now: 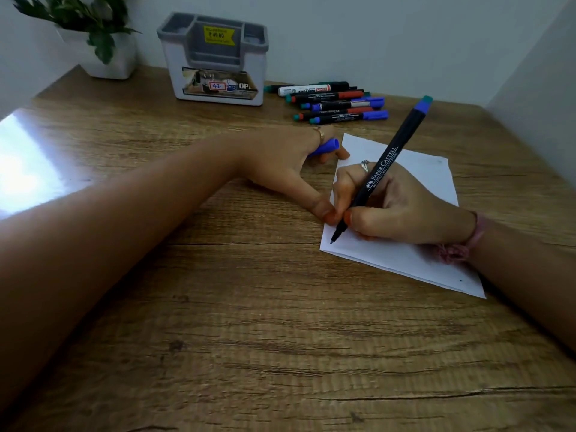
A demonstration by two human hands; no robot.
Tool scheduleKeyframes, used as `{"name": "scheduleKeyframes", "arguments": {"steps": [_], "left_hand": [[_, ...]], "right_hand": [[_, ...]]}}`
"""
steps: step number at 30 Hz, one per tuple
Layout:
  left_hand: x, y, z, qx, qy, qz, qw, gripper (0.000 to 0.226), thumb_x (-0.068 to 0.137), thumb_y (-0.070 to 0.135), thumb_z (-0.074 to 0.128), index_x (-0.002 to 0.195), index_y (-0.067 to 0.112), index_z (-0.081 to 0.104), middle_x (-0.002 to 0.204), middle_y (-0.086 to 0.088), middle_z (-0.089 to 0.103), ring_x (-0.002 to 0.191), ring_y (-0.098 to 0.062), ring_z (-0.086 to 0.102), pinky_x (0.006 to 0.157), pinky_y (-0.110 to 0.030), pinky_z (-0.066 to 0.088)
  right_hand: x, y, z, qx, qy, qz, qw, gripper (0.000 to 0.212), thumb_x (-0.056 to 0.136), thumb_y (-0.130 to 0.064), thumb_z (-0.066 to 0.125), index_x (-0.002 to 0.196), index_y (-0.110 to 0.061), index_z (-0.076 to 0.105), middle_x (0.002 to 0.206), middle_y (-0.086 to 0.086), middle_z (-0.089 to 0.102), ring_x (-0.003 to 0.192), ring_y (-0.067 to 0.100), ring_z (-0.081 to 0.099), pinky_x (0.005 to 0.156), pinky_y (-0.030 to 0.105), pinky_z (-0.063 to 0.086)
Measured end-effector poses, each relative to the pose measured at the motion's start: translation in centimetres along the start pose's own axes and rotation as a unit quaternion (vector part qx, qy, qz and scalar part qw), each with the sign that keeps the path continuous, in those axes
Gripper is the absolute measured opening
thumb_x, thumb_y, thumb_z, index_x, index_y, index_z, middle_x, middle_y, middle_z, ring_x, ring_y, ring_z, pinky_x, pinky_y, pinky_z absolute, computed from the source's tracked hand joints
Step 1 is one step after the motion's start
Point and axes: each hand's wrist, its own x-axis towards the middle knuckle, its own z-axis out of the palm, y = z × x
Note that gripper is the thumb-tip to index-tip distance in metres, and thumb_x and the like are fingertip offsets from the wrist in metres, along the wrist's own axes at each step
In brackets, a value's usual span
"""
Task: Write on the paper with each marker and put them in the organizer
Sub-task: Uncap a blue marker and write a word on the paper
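Note:
My right hand [405, 210] grips a black marker [386, 163] with a blue end, its tip touching the near left corner of the white paper [433, 179]. My left hand [280, 163] rests on the table beside the paper, thumb pressing the paper's left edge, fingers curled around the blue cap [325, 147]. Several more markers [336, 102] with blue, red and green caps lie in a pile behind the paper. The grey and white organizer [215, 57] stands at the back, left of the pile, and I see no markers in it.
A potted green plant [103, 35] in a white pot stands at the back left corner. The wooden table [249, 307] meets walls behind and on the right. A bright patch of light falls on the left edge.

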Motion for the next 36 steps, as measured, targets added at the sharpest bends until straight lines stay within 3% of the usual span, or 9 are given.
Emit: {"name": "scheduleKeyframes", "arguments": {"steps": [3, 9, 13, 17, 21, 25, 28, 36], "left_hand": [[0.1, -0.4, 0.2, 0.005, -0.017, 0.006, 1.000, 0.107, 0.043, 0.079, 0.069, 0.133, 0.032, 0.033, 0.121, 0.019, 0.045, 0.105, -0.001, 0.045, 0.091, -0.019, 0.036], [0.2, -0.4, 0.1, -0.017, -0.029, -0.010, 0.999, 0.086, 0.050, 0.064, 0.067, 0.120, 0.038, 0.026, 0.106, 0.023, 0.034, 0.090, 0.007, 0.039, 0.077, -0.012, 0.030], [0.4, -0.5, 0.1, -0.035, -0.038, -0.020, 0.998, 0.080, 0.051, 0.059, 0.069, 0.113, 0.037, 0.023, 0.098, 0.033, 0.030, 0.089, 0.011, 0.037, 0.074, -0.010, 0.028], [0.6, -0.8, 0.2, -0.015, -0.040, -0.022, 0.999, 0.093, 0.047, 0.067, 0.070, 0.120, 0.029, 0.028, 0.121, 0.011, 0.034, 0.108, -0.008, 0.036, 0.091, -0.026, 0.033], [0.7, -1.1, 0.4, -0.010, -0.044, -0.020, 0.999, 0.117, 0.039, 0.078, 0.068, 0.134, 0.025, 0.025, 0.139, 0.005, 0.034, 0.123, -0.013, 0.035, 0.104, -0.034, 0.034], [0.5, -0.6, 0.3, -0.012, -0.043, -0.034, 0.998, 0.108, 0.044, 0.071, 0.069, 0.131, 0.024, 0.025, 0.122, 0.012, 0.030, 0.110, -0.009, 0.034, 0.092, -0.027, 0.031], [0.5, -0.5, 0.2, -0.018, -0.042, -0.040, 0.998, 0.096, 0.047, 0.063, 0.068, 0.126, 0.026, 0.027, 0.119, 0.013, 0.029, 0.107, -0.007, 0.033, 0.089, -0.025, 0.030], [0.6, -0.7, 0.2, -0.012, -0.046, -0.040, 0.998, 0.122, 0.046, 0.069, 0.072, 0.143, 0.024, 0.012, 0.149, 0.001, 0.024, 0.125, -0.010, 0.028, 0.102, -0.027, 0.027]], "right_hand": [[-0.1, 0.1, 0.2, -0.031, 0.002, -0.001, 1.000, 0.007, 0.071, -0.014, 0.057, 0.073, -0.015, 0.063, 0.068, 0.032, 0.057, 0.059, 0.040, 0.054, 0.052, 0.040, 0.045], [0.0, 0.2, 0.1, -0.039, -0.002, 0.002, 0.999, 0.008, 0.070, -0.016, 0.057, 0.073, -0.020, 0.064, 0.068, 0.028, 0.058, 0.062, 0.043, 0.052, 0.053, 0.042, 0.043], [-0.1, 0.3, 0.0, -0.034, -0.008, 0.011, 0.999, 0.008, 0.070, -0.016, 0.058, 0.073, -0.021, 0.064, 0.068, 0.007, 0.060, 0.062, 0.022, 0.055, 0.058, 0.035, 0.045], [-0.1, 0.4, 0.1, -0.036, -0.001, 0.016, 0.999, 0.006, 0.070, -0.018, 0.058, 0.071, -0.016, 0.063, 0.066, 0.020, 0.059, 0.059, 0.024, 0.052, 0.055, 0.030, 0.043], [0.0, 0.4, 0.3, -0.031, 0.000, 0.015, 0.999, 0.011, 0.072, -0.016, 0.058, 0.073, -0.006, 0.061, 0.063, 0.026, 0.056, 0.054, 0.009, 0.049, 0.051, 0.019, 0.039], [-0.1, 0.4, 0.0, -0.039, -0.005, 0.019, 0.999, 0.005, 0.071, -0.019, 0.058, 0.071, -0.016, 0.062, 0.062, 0.017, 0.056, 0.055, 0.017, 0.048, 0.052, 0.025, 0.040], [-0.1, 0.4, 0.0, -0.039, 0.009, 0.013, 0.999, 0.009, 0.070, -0.019, 0.058, 0.067, -0.010, 0.059, 0.063, 0.021, 0.056, 0.055, 0.023, 0.048, 0.053, 0.026, 0.040], [-0.1, 0.4, 0.0, -0.046, 0.019, -0.003, 0.999, 0.010, 0.071, -0.020, 0.058, 0.071, -0.010, 0.060, 0.064, 0.031, 0.052, 0.061, 0.049, 0.047, 0.052, 0.047, 0.040]]}}
